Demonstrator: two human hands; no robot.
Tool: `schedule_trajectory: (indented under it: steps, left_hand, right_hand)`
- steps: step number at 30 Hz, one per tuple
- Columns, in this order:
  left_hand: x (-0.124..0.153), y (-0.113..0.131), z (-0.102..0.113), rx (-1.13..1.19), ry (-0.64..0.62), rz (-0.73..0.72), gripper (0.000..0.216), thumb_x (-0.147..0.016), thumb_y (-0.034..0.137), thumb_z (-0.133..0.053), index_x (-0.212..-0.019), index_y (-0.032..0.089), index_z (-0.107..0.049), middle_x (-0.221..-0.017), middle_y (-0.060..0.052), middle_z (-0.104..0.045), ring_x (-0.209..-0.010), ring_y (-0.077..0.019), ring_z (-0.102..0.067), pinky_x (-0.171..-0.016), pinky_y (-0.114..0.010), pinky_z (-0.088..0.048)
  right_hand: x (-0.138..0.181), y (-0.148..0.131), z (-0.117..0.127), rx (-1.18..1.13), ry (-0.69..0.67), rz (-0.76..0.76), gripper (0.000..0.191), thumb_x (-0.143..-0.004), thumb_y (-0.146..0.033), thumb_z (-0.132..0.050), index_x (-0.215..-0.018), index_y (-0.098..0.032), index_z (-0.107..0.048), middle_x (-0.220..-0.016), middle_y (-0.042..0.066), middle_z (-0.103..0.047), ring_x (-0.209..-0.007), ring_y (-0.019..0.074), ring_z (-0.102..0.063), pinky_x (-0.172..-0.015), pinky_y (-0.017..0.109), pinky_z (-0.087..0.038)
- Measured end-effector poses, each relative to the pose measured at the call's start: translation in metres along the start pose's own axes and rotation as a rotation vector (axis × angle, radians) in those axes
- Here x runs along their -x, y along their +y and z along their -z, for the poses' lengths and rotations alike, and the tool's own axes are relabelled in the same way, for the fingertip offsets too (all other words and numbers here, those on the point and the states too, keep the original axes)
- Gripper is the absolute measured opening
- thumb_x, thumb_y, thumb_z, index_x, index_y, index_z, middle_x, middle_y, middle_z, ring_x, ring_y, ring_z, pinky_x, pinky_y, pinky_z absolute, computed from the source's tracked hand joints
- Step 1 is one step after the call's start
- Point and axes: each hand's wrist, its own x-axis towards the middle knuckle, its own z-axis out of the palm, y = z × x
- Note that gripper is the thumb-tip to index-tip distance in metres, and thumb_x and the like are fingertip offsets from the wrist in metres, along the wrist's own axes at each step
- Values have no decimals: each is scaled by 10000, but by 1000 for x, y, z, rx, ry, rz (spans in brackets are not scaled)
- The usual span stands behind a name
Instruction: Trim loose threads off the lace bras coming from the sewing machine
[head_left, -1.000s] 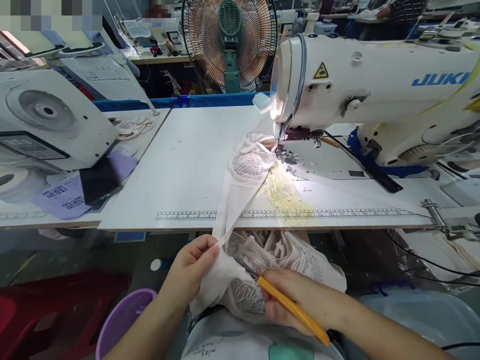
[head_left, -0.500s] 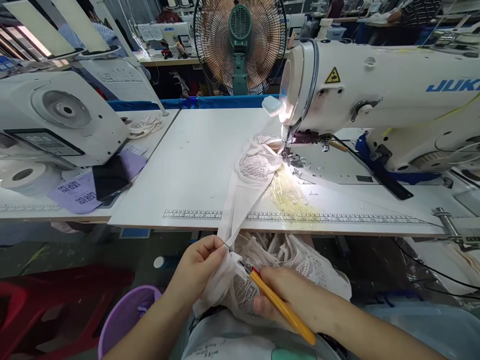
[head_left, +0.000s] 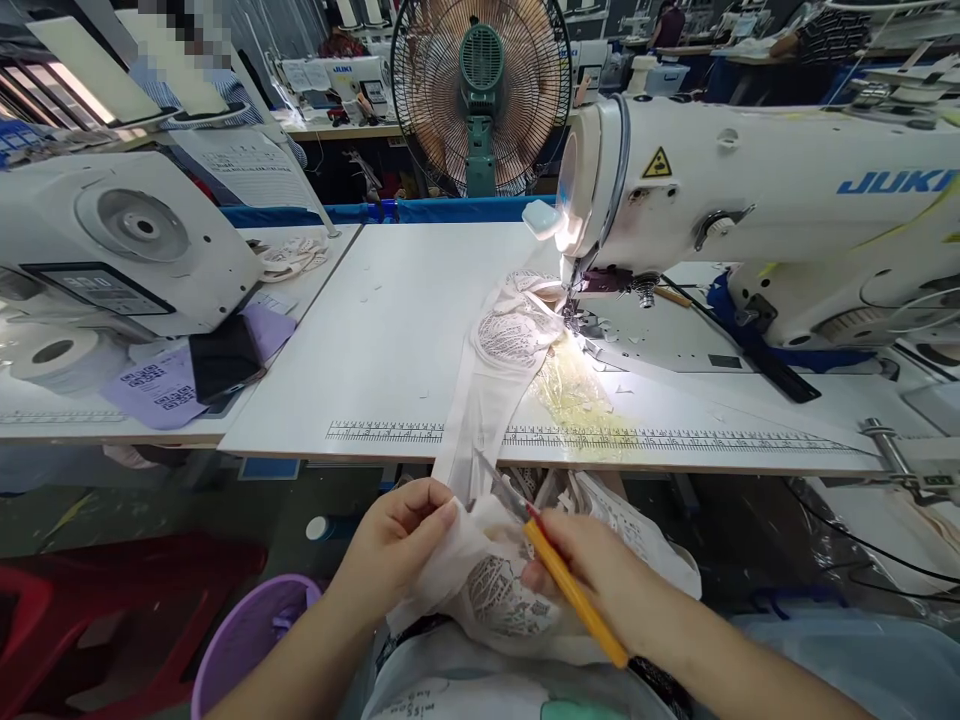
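Observation:
My left hand (head_left: pixel 401 545) pinches a white lace garment (head_left: pixel 499 590) in my lap, below the table's front edge. My right hand (head_left: pixel 592 570) grips yellow-handled thread snips (head_left: pixel 570 590), their blades pointing up-left at the white fabric strip (head_left: pixel 480 430). That strip runs from my lap over the table edge to more lace pieces (head_left: pixel 517 325) lying beside the needle of the white Juki sewing machine (head_left: pixel 750 210). The machine's lamp lights the fabric under the needle.
The white sewing table (head_left: pixel 375 330) has a printed ruler along its front. Another machine (head_left: pixel 127 240), a phone (head_left: pixel 221 360) and purple papers (head_left: pixel 150 385) sit to the left. A fan (head_left: pixel 480 90) stands behind. A purple bin (head_left: pixel 251 640) and a red stool (head_left: pixel 112 610) are below left.
The snips have lifted and swung up toward the fabric strip near the table edge. My left hand shifted slightly right, still pinching the lace.

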Motion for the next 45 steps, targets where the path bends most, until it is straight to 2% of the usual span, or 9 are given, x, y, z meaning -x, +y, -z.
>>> schedule_trajectory:
  steps: [5, 12, 16, 22, 30, 32, 34, 37, 45]
  left_hand:
    - [9, 6, -9, -76, -71, -192, 102, -761, 262, -597, -823, 187, -626, -644, 4, -594, -561, -115, -522, -488, -191, -408]
    - [13, 16, -37, -63, -204, -265, 150, -809, 213, -539, -949, 243, -494, -743, 10, -665, -673, -133, -634, -584, -197, -495]
    - [7, 18, -35, -389, -277, -401, 133, -822, 223, -488, -947, 220, -532, -831, -20, -663, -729, -153, -624, -614, -226, -486]
    - [-6, 9, -9, -915, -324, -438, 193, -858, 255, -395, -872, 213, -583, -810, -8, -659, -740, -163, -596, -637, -244, -438]
    - [-7, 10, -20, -1049, -415, -476, 231, -854, 223, -351, -784, 178, -566, -719, -24, -611, -669, -173, -550, -593, -269, -398]
    - [-5, 18, -28, -1115, -469, -469, 240, -854, 201, -347, -778, 178, -574, -725, -32, -614, -676, -185, -549, -600, -285, -396]
    - [-3, 26, -37, -1156, -507, -466, 239, -852, 178, -352, -794, 175, -584, -751, -40, -626, -695, -193, -561, -618, -295, -399]
    - [-2, 35, -45, -1121, -544, -506, 230, -844, 158, -368, -772, 181, -585, -749, -33, -631, -686, -182, -569, -610, -282, -393]
    - [-8, 38, -4, -1143, -603, -627, 242, -869, 183, -389, -862, 222, -628, -724, 3, -618, -672, -163, -533, -707, -299, -368]
  right_hand:
    - [11, -17, 22, -83, 471, 234, 262, -696, -326, -645, -861, -205, -481, -817, 31, -539, -669, 152, -487, -560, 250, -413]
    - [5, -38, 14, -153, 386, 351, 183, -639, -184, -595, -676, -197, -417, -643, -38, -400, -536, 91, -329, -433, 194, -286]
    - [15, -30, 22, -133, 413, 381, 170, -617, -94, -538, -705, -195, -434, -675, -31, -433, -573, 101, -380, -483, 207, -313]
    - [53, 8, 48, -94, 598, 303, 275, -643, -26, -504, -821, -233, -473, -778, -6, -486, -685, 147, -473, -553, 241, -372]
    - [63, 27, 56, 358, 875, 57, 287, -644, -68, -568, -885, -222, -544, -725, 4, -533, -619, 158, -491, -531, 254, -396]
    - [56, 19, 46, 299, 809, 75, 357, -657, -66, -563, -977, -223, -552, -702, -7, -530, -582, 142, -485, -500, 231, -397]
    - [46, 9, 33, 137, 577, 106, 380, -667, -69, -557, -1014, -222, -538, -699, -18, -537, -555, 123, -482, -471, 205, -395]
    - [31, -2, 14, -6, 300, 98, 253, -608, -46, -577, -799, -201, -519, -668, -39, -533, -535, 98, -450, -457, 181, -372]
    - [24, 10, 10, -180, 308, 135, 165, -640, -101, -583, -722, -191, -473, -646, -46, -488, -534, 83, -400, -460, 169, -342]
